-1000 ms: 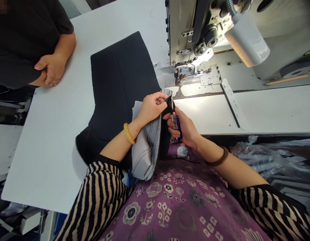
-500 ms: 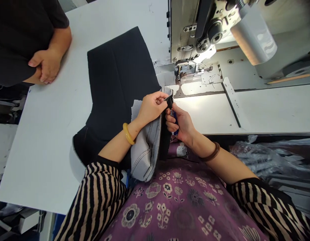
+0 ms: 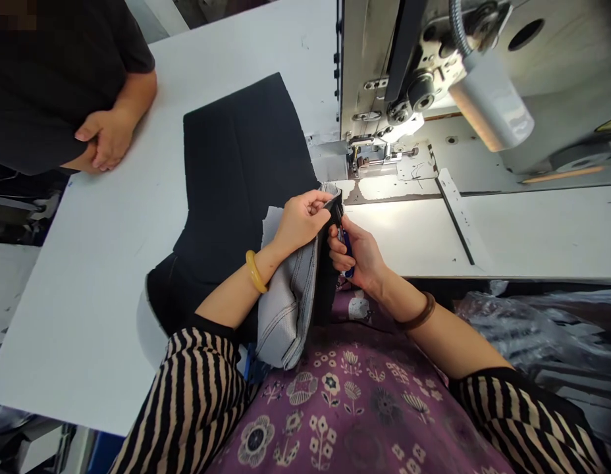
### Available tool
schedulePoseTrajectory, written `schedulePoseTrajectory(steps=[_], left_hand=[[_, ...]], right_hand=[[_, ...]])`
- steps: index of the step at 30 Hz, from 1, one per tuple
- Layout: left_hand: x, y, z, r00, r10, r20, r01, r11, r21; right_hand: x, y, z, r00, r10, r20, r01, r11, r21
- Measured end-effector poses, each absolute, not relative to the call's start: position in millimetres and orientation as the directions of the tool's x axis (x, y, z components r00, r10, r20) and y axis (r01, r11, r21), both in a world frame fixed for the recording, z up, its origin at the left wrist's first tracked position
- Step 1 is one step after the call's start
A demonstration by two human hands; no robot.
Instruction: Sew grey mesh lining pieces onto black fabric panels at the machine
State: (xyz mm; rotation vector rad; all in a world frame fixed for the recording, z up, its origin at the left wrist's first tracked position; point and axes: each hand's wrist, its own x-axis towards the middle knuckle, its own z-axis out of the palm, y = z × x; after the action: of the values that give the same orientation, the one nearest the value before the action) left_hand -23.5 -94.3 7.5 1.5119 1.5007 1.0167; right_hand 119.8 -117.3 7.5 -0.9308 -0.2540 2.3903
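Note:
A large black fabric piece [image 3: 236,164] lies spread over the white table, with a grey, seamed section [image 3: 286,316] folded up along its near side. My left hand [image 3: 305,220] pinches the black edge of this fabric between thumb and fingers, close to the sewing machine. Just right of it, my right hand [image 3: 357,253] is closed around blue-handled thread snips [image 3: 347,247]. Their dark blades point up at the pinched edge; whether they touch the cloth is hard to see. Part of the fabric hangs down in front of my purple apron.
The sewing machine [image 3: 379,125] stands beyond my hands, its needle area lit by a lamp [image 3: 493,105]. A metal guide [image 3: 456,217] lies on the right tabletop. Clear plastic wrapping [image 3: 523,322] sits below at right. Across the table [image 3: 88,283], a person rests a hand [image 3: 108,138].
The whole view has shifted slightly, so things sit a little lower in it. Both hands keep their grip, and the fabric stays in about the same place.

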Motion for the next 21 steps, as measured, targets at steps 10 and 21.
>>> schedulePoseTrajectory(steps=[10,21], left_hand=[[-23.1,-93.7,9.2,-0.004,1.000,0.031,0.395,-0.027,0.918],[-24.0,-93.4,9.0,-0.001,1.000,0.008,0.364,-0.007,0.931]], right_hand=[[119.5,-113.9,12.1,-0.583,0.583,-0.567,-0.415,-0.813,-0.409],[119.7,-109.8,14.3,-0.560,0.593,-0.579,-0.431,-0.805,-0.408]])
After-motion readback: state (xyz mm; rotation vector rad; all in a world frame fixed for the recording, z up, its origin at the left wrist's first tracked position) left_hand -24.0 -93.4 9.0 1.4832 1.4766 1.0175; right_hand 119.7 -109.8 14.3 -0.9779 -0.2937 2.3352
